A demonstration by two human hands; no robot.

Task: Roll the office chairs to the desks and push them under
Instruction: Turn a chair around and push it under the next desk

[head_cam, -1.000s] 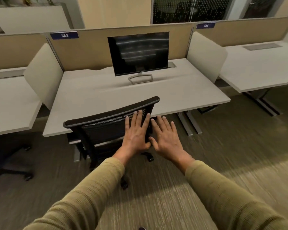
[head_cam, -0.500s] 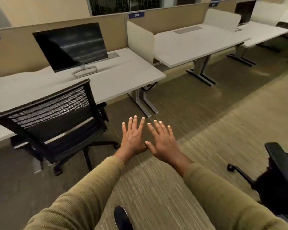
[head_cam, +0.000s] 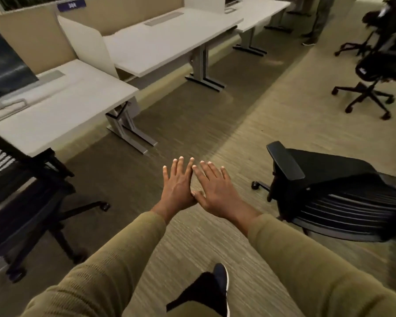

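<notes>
A black mesh-back office chair [head_cam: 21,191] stands at the far left, its seat partly under the nearest grey desk [head_cam: 62,110]. My left hand [head_cam: 177,186] and my right hand [head_cam: 215,188] hover side by side over the carpet, palms down, fingers straight, thumbs touching, holding nothing. A second black office chair [head_cam: 329,191] stands to the right of my hands, its armrest [head_cam: 285,160] toward me. Neither hand touches a chair. A bare second desk [head_cam: 167,40] stands beyond the first, with no chair at it.
A monitor [head_cam: 2,62] sits on the nearest desk. Two more black chairs [head_cam: 380,72] stand at the far right, and a third desk [head_cam: 261,10] at the back. A person's legs [head_cam: 318,21] are near it. My shoe [head_cam: 220,284] is on the carpet below.
My view has swung right, away from the mesh chair at the first desk. My hands have left its backrest and stay flat in the air. The second chair has come into view.
</notes>
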